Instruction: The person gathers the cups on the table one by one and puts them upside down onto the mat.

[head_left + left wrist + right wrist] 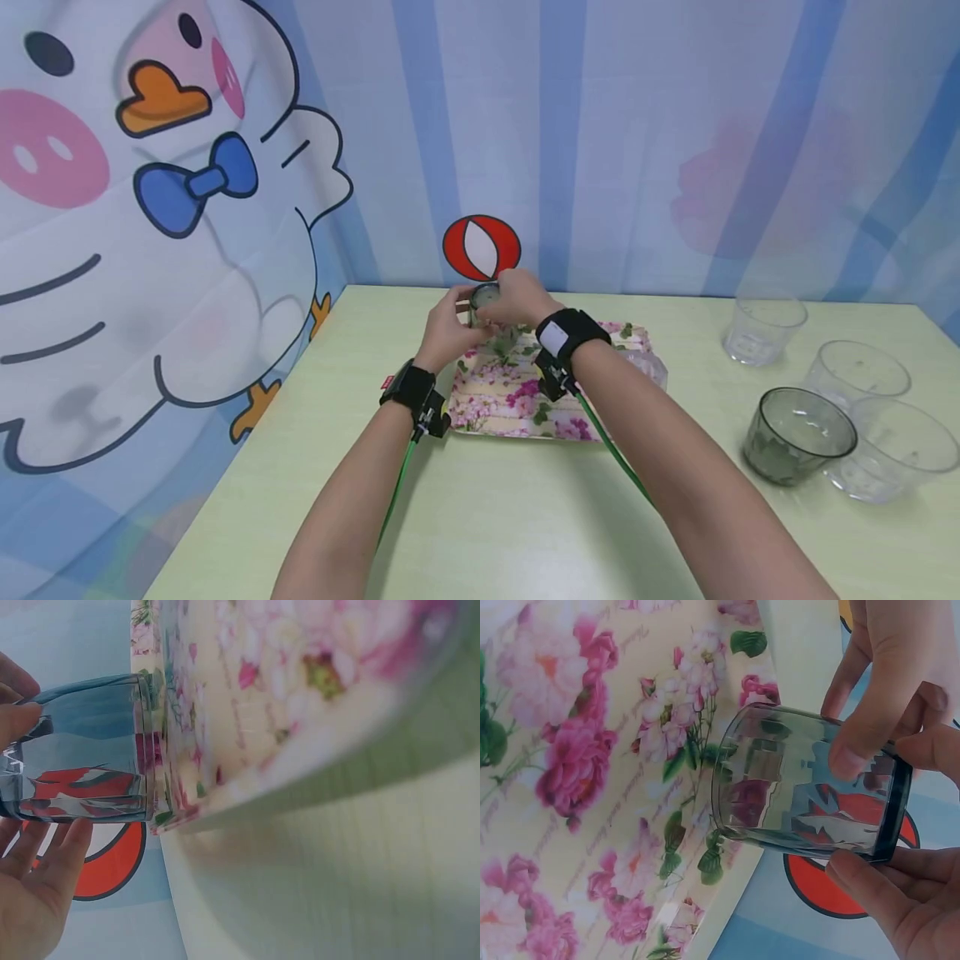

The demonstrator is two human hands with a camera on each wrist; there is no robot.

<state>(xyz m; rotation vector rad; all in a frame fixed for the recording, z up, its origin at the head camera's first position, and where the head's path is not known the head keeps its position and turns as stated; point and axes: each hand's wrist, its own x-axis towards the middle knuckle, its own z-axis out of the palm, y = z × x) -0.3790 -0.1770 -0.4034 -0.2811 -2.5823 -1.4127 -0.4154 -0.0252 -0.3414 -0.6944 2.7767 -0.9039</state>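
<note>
A small grey-green tinted glass stands upside down at the far left corner of a floral tray, its thin rim down at the tray. My left hand holds its left side between thumb and fingers; in the right wrist view this thumb presses on the clear wall. From the right, my right hand grips it near the base. The left wrist view has the glass between the right fingers above and the left fingers below.
Behind my right forearm, a clear faceted glass is on the tray's right side. Further right on the pale table stand a tinted glass and several clear glasses. A printed cloth hangs along the back edge. Green cables run from both wrists.
</note>
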